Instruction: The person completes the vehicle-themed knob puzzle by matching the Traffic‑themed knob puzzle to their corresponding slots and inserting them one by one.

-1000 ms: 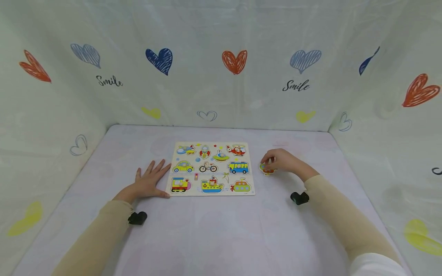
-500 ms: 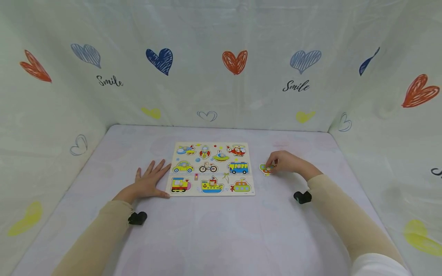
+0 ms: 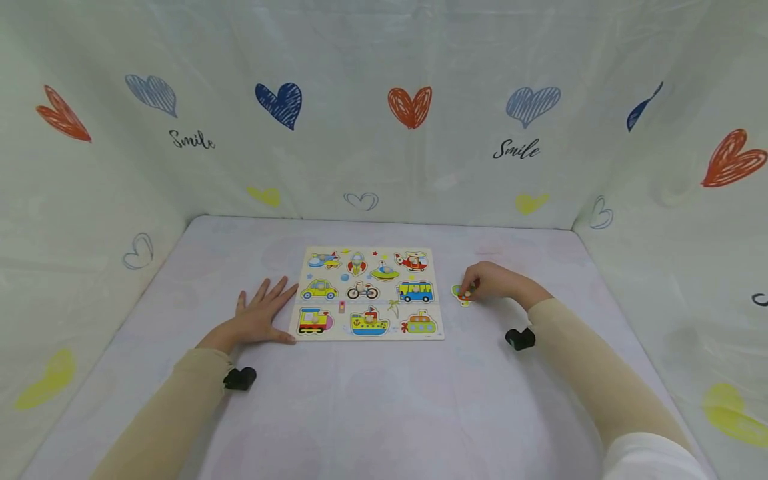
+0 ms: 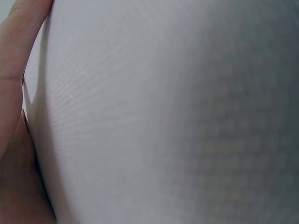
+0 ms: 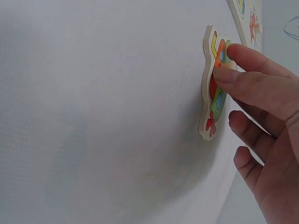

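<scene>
In the head view, a wooden knob puzzle board lies mid-table, with vehicle pictures such as a car, a bicycle and a bus. My left hand rests flat with spread fingers along the board's left edge, thumb at the near left corner. To the right of the board, my right hand pinches a submarine puzzle piece between thumb and index finger. Seen from the right wrist, this piece is green and orange with red fins and stands close over the cloth. The fingertips partly hide its top.
A pale cloth covers the table. Around the back and sides hangs a white curtain printed with hearts and "Smile". The left wrist view shows mostly blurred pale surface.
My right hand has shifted slightly right and its fingers have drawn together, uncovering more of the submarine piece. The left hand and the board have stayed where they were.
</scene>
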`<action>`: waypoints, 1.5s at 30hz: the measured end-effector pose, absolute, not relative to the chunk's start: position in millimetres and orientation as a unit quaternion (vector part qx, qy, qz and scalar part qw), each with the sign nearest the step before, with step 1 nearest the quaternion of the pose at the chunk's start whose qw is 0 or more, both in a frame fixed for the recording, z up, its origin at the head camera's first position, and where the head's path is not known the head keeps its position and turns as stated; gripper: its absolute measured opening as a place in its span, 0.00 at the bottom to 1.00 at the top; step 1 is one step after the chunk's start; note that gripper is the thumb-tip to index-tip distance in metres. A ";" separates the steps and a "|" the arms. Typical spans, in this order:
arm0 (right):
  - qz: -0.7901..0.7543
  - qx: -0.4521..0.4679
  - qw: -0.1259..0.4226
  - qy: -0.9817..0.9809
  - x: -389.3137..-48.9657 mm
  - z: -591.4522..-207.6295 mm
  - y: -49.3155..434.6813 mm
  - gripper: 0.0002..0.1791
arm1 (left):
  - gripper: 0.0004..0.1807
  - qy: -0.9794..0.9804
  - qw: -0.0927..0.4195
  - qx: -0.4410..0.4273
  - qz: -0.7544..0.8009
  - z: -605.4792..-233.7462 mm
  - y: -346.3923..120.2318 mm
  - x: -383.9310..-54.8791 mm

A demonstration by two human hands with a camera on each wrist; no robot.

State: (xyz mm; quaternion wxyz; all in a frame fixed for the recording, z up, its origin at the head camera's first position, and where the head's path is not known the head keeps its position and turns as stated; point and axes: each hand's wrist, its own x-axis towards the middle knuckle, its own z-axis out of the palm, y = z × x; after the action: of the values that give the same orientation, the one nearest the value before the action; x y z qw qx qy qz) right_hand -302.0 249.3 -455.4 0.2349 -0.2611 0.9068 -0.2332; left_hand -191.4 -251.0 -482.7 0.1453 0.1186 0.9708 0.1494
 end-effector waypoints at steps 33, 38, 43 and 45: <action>-0.230 -0.235 0.260 0.908 -283.6 -452.8 244.0 0.03 | 0.65 0.970 0.154 0.111 0.149 -475.2 -246.4 -188.7; -0.229 -0.239 0.259 0.908 -281.9 -455.1 245.3 0.04 | 0.65 0.970 0.152 0.113 0.152 -474.9 -246.6 -188.3; -0.234 -0.251 0.262 0.902 -281.4 -455.1 247.3 0.05 | 0.65 0.970 0.151 0.115 0.153 -475.2 -247.0 -188.2; -0.236 -0.255 0.265 0.899 -281.6 -454.2 247.7 0.05 | 0.65 0.970 0.151 0.116 0.153 -475.1 -247.3 -188.3</action>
State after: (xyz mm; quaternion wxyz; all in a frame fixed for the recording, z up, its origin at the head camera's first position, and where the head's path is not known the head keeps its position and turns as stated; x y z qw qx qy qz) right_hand -281.6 247.7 -454.2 0.2648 -0.2552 0.8994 -0.2362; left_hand -188.3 -247.3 -475.1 0.1510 0.1161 0.9698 0.1525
